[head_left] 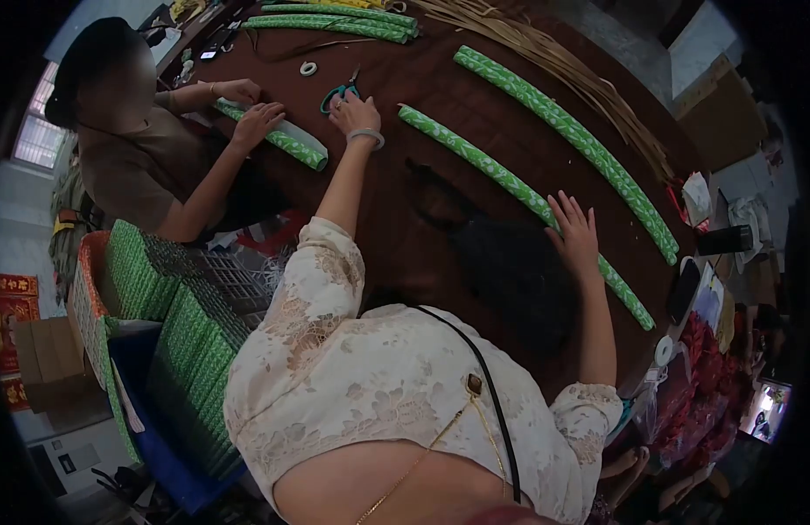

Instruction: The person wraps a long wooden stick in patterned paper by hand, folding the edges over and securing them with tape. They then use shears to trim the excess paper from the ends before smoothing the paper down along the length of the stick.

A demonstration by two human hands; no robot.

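My left hand (356,119) reaches forward with its fingers closed on the teal handles of a pair of scissors (327,100), whose blades point away from me. On the right, my right hand (576,238) lies with fingers stretched out across a long green-and-white patterned roll (475,157). A second, longer roll (571,122) of the same pattern lies beyond it, roughly parallel. Dark cloth (510,271) is bunched between my arms, against my body. Near the scissors sits a small white ring of tape (308,67).
A co-worker (129,131) at the left has both hands on a shorter green roll (298,150). Several rolls (335,28) and brown strips (545,54) lie along the far side of the brown table (370,201). Stacked green pieces (190,376) fill a blue crate (151,437) at lower left.
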